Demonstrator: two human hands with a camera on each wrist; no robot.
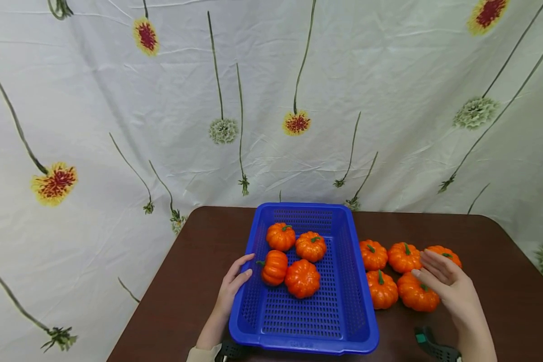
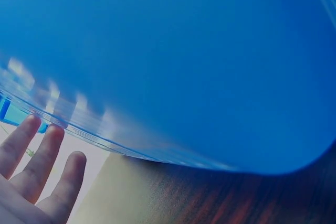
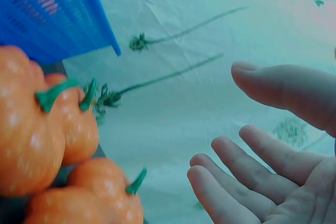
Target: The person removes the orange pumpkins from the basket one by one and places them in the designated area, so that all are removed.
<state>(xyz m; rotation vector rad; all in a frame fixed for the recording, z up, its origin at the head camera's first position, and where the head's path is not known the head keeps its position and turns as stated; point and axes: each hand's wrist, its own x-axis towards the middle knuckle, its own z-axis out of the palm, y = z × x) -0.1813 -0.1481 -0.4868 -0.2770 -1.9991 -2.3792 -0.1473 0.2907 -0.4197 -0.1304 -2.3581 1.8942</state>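
Note:
My left hand (image 1: 232,287) is at the left side of a blue plastic basket (image 1: 298,344), fingertips right at its rim. In the left wrist view those fingers (image 2: 47,163) are extended beside the basket's smooth blue wall (image 2: 184,77). Several small orange pumpkins (image 1: 302,279) sit together inside the basket, toward its far left part. To the right of the basket, more orange pumpkins (image 1: 381,290) lie in a cluster on the table. Over the right end of that cluster hovers my right hand (image 1: 454,286), thumb spread from the straight fingers and nothing in its grasp; it partly covers the rearmost right pumpkin (image 1: 448,254).
A dark brown table (image 1: 176,286) with rounded corners carries everything. Behind it hangs a pale cloth (image 1: 172,100) printed with flowers, reaching down to the table's back edge. A dark strap (image 1: 439,347) is around my right wrist.

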